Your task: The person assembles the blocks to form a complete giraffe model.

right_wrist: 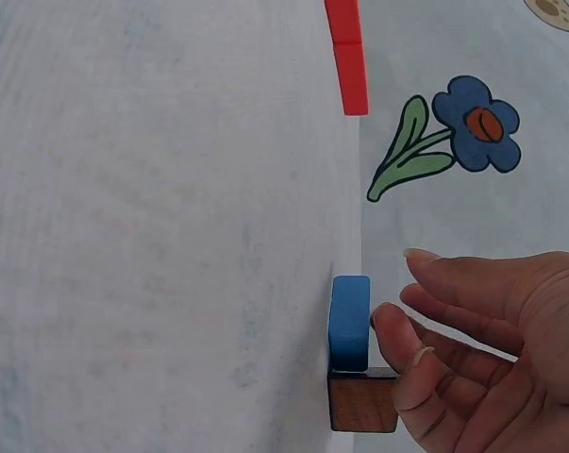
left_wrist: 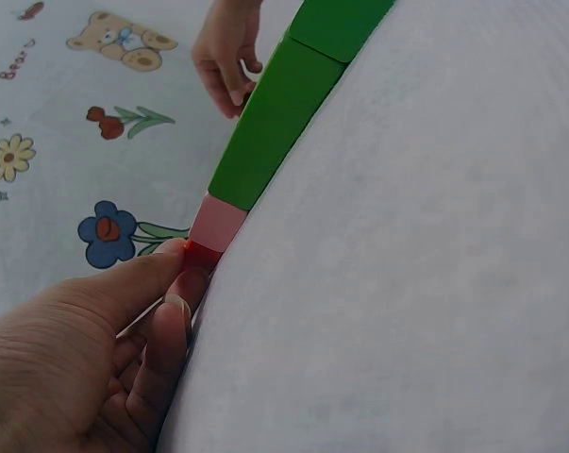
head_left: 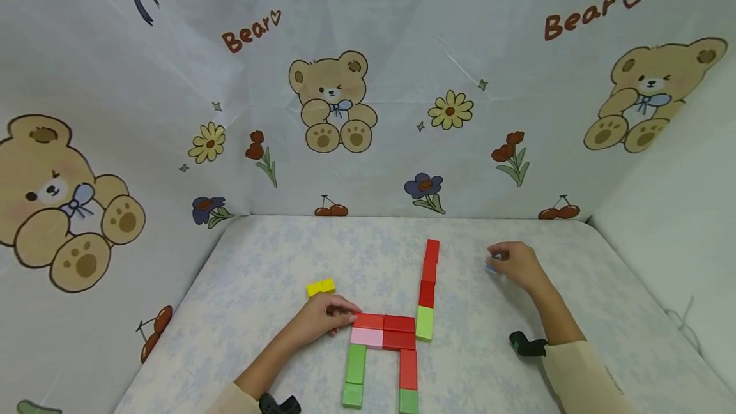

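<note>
My left hand (head_left: 322,319) pinches the left end of an orange-red block (head_left: 368,321) in the layout; in the left wrist view its thumb and a finger lie at the red end (left_wrist: 205,255). Beside that block are a pink block (head_left: 367,337) and darker red blocks (head_left: 398,340). My right hand (head_left: 516,264) is at the back right, fingers loosely bent. In the right wrist view, a fingertip is right at a blue block (right_wrist: 349,323), with the thumb apart from it. Next to the blue block is a brown wooden block (right_wrist: 363,403), partly behind the fingers.
Green blocks (head_left: 355,364) and a red block (head_left: 408,369) extend toward the front like legs. A column of red blocks (head_left: 429,269) above a light green block (head_left: 424,323) rises at the right. Yellow blocks (head_left: 320,287) lie behind my left hand. A printed cloth wall stands behind the table.
</note>
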A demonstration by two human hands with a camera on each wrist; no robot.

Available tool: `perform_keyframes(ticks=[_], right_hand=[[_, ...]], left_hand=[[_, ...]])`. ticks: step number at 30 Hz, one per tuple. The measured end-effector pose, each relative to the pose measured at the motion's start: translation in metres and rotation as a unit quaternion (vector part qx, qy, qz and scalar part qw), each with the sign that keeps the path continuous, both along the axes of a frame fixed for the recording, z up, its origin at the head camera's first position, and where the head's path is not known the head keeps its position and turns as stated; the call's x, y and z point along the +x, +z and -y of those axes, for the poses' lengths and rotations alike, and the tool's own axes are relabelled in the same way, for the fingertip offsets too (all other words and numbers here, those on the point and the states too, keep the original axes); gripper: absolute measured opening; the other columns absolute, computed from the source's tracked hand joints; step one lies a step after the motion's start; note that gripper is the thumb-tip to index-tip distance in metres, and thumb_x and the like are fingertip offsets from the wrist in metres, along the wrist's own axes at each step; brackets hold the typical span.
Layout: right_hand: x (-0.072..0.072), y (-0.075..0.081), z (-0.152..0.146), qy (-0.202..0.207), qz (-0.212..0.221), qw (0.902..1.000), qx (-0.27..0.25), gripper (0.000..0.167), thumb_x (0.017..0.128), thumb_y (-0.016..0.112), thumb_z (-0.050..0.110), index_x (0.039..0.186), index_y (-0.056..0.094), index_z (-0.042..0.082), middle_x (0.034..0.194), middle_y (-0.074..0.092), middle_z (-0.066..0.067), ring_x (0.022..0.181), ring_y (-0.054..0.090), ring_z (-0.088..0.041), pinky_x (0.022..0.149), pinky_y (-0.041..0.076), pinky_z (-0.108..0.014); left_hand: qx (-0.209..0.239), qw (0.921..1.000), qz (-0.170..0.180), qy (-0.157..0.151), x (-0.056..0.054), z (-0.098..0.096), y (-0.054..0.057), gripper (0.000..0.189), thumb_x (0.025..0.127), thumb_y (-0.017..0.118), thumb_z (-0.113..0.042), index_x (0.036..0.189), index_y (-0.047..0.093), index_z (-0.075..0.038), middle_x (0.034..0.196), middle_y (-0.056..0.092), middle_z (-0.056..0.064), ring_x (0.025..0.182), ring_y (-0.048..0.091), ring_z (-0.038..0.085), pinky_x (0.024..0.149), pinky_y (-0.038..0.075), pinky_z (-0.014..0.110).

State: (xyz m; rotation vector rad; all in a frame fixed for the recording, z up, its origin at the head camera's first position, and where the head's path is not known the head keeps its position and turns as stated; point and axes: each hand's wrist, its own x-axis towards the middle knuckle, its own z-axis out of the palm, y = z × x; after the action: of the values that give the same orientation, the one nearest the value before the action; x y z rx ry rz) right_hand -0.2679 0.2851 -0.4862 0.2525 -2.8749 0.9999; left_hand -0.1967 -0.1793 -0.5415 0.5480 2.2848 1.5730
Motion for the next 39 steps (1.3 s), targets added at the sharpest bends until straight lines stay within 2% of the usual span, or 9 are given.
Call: perform_keyframes(ticks=[2, 5, 9, 12, 19, 26, 34, 39], right_hand=[[-0.001, 0.001, 0.001, 0.005, -0.012, 0.9999, 0.008, 0.034, 0.090, 0.074, 0.007, 0.118, 0.068, -0.012, 0.099, 0.070, -0.020, 0.082, 0.058, -0.024, 0.066, 0.049, -0.035], [-0.001, 0.001, 0.002, 0.009, -0.019, 0.9996, 0.021, 0.033, 0.089, 0.074, 0.004, 0.117, 0.068, -0.013, 0.103, 0.071, -0.025, 0.088, 0.064, -0.034, 0.075, 0.055, -0.046], [0.001, 0.001, 0.002, 0.000, 0.008, 0.9989, 0.045, 0.034, 0.088, 0.073, -0.002, 0.119, 0.067, -0.014, 0.114, 0.067, -0.032, 0.105, 0.063, -0.047, 0.090, 0.053, -0.058], [0.003, -0.001, 0.002, -0.003, 0.023, 0.9980, 0.059, 0.035, 0.087, 0.071, -0.005, 0.121, 0.066, -0.012, 0.113, 0.067, -0.031, 0.107, 0.063, -0.047, 0.092, 0.051, -0.059], [0.003, 0.000, 0.005, 0.007, 0.026, 0.9980, 0.057, 0.038, 0.086, 0.075, -0.004, 0.122, 0.066, -0.011, 0.108, 0.069, -0.025, 0.102, 0.062, -0.043, 0.091, 0.050, -0.058], [0.004, 0.001, 0.008, 0.003, 0.023, 0.9972, 0.072, 0.033, 0.083, 0.077, -0.005, 0.113, 0.067, -0.015, 0.101, 0.069, -0.026, 0.097, 0.065, -0.043, 0.087, 0.053, -0.056], [0.007, 0.003, 0.013, -0.011, 0.047, 0.9971, 0.059, 0.041, 0.083, 0.081, 0.004, 0.116, 0.065, -0.015, 0.097, 0.069, -0.026, 0.074, 0.066, -0.027, 0.066, 0.056, -0.043], [0.008, 0.004, 0.012, -0.017, 0.055, 0.9958, 0.071, 0.037, 0.081, 0.083, 0.005, 0.107, 0.068, -0.016, 0.090, 0.069, -0.020, 0.078, 0.064, -0.029, 0.067, 0.055, -0.043]], left_hand=[[-0.002, 1.0000, -0.004, 0.002, -0.001, 0.001, 0.002, 0.016, 0.092, 0.078, -0.030, 0.106, 0.080, -0.024, 0.076, 0.066, 0.001, 0.056, 0.054, 0.010, 0.052, 0.053, 0.025], [-0.003, 1.0000, -0.009, 0.004, -0.001, 0.001, 0.003, 0.015, 0.092, 0.078, -0.029, 0.106, 0.080, -0.024, 0.077, 0.066, 0.001, 0.056, 0.054, 0.010, 0.052, 0.053, 0.025], [-0.003, 1.0000, -0.007, -0.001, 0.000, 0.000, 0.002, 0.015, 0.092, 0.077, -0.029, 0.106, 0.080, -0.024, 0.077, 0.066, 0.001, 0.055, 0.053, 0.010, 0.052, 0.052, 0.025], [-0.002, 1.0000, -0.006, -0.001, 0.001, -0.002, -0.001, 0.014, 0.092, 0.077, -0.029, 0.106, 0.080, -0.024, 0.075, 0.066, 0.001, 0.054, 0.053, 0.010, 0.052, 0.052, 0.025], [0.001, 1.0000, -0.008, 0.000, -0.001, -0.001, -0.002, 0.014, 0.092, 0.078, -0.030, 0.105, 0.080, -0.025, 0.075, 0.066, 0.002, 0.055, 0.053, 0.011, 0.052, 0.052, 0.025], [0.003, 1.0000, -0.004, -0.002, 0.000, -0.001, 0.000, 0.016, 0.092, 0.077, -0.029, 0.106, 0.080, -0.022, 0.075, 0.066, 0.002, 0.056, 0.054, 0.010, 0.052, 0.053, 0.025], [0.000, 0.9999, -0.015, -0.002, 0.001, -0.001, 0.002, 0.014, 0.093, 0.077, -0.026, 0.106, 0.080, -0.024, 0.075, 0.065, 0.001, 0.055, 0.054, 0.009, 0.052, 0.052, 0.025], [-0.006, 0.9998, -0.019, -0.003, 0.000, -0.002, 0.003, 0.013, 0.093, 0.077, -0.026, 0.105, 0.080, -0.024, 0.073, 0.065, 0.000, 0.054, 0.054, 0.009, 0.051, 0.052, 0.025]])
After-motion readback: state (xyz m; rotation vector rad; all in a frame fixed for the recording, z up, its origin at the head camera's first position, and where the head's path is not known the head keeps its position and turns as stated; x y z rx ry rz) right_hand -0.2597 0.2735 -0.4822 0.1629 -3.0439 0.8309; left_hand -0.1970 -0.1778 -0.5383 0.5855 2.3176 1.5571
